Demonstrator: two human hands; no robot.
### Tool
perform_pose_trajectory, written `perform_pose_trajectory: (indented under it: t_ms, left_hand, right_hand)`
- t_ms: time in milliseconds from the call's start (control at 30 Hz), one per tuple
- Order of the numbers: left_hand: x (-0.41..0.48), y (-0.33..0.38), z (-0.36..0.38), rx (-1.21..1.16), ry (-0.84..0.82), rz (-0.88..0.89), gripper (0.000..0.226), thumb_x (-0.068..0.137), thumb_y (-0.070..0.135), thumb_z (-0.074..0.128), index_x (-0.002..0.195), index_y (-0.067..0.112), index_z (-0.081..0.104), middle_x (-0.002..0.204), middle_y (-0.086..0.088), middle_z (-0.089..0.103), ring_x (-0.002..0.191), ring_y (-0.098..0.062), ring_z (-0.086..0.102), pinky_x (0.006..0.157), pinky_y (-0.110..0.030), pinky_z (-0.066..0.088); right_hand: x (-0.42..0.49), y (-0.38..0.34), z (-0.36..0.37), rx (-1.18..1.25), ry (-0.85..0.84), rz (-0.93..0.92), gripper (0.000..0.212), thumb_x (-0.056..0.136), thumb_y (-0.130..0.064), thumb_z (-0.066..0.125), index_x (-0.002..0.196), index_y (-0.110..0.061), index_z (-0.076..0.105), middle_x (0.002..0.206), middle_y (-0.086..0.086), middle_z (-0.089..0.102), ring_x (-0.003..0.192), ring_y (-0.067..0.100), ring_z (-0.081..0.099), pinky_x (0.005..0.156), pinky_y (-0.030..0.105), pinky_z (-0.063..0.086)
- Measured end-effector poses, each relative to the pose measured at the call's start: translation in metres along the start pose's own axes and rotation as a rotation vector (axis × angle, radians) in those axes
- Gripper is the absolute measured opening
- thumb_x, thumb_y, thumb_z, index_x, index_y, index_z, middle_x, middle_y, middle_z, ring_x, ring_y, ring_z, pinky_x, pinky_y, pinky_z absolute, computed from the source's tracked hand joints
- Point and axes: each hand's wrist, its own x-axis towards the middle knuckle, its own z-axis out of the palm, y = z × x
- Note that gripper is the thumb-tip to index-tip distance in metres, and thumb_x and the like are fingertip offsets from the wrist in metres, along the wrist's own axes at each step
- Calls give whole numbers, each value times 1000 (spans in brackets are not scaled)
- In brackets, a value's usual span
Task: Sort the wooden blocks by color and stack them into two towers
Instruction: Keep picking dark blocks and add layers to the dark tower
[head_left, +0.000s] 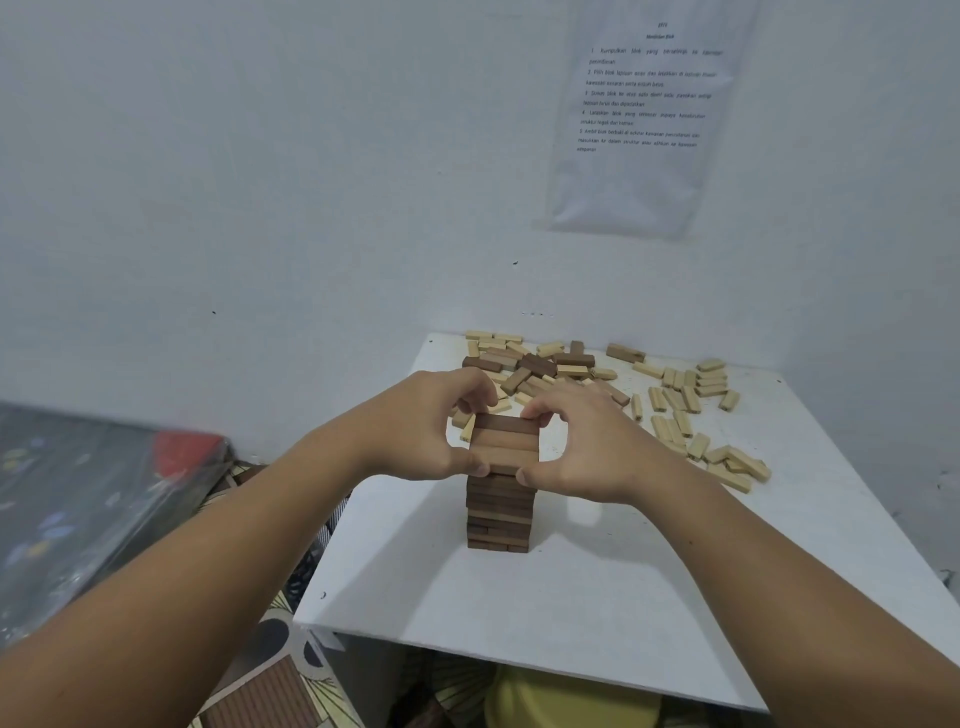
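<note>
A tower of dark brown wooden blocks (500, 512) stands near the middle of the white table (597, 587). Its top layer (505, 441) is three brown blocks side by side. My left hand (415, 426) holds that layer from the left, thumb at the near edge and fingers at the far edge. My right hand (582, 441) holds it the same way from the right. Behind the tower lies a mixed heap of dark and light blocks (540, 366). Several light blocks (691, 410) are scattered at the right.
The table sits in a corner against white walls, with a printed sheet (644, 104) taped above it. A dark plastic-covered item (78, 499) lies at the left beside the table. A yellow object (566, 701) shows beneath the table's near edge.
</note>
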Motion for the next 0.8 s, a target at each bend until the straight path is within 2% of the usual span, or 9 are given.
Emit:
perform_pose_trajectory:
  t_ms: [167,433,633,800]
  left_hand:
    - [-1,1,0,0,-8,-5,70,63,53,83,125,34,57,118,20,60,115,-4,57,102,-38,49]
    - [-1,0,1,13,-13,3,65,71,41,90,125,33,56,119,19,59,114,-5,57,102,-38,49]
    - [-1,1,0,17,-16,1,68,66,48,85,126,32,57,120,18,60,115,-5,57,102,-39,49]
    - [-2,1,2,17,-21,2,68,67,50,82,127,33,56,120,18,59,114,-6,56,102,-38,49]
  right_hand:
    - [0,1,1,10,-11,10,53,71,-38,84,119,-28,63,110,-13,54,116,15,37,90,32,39]
    - [0,1,2,18,-20,19,55,70,-39,84,119,-29,63,110,-14,53,113,15,40,86,30,39]
    - [2,1,3,19,-26,18,56,70,-40,84,120,-28,63,110,-14,53,111,13,43,89,31,43]
    - [3,3,4,14,-43,17,56,72,-41,83,122,-30,61,113,-13,53,110,12,43,83,27,37]
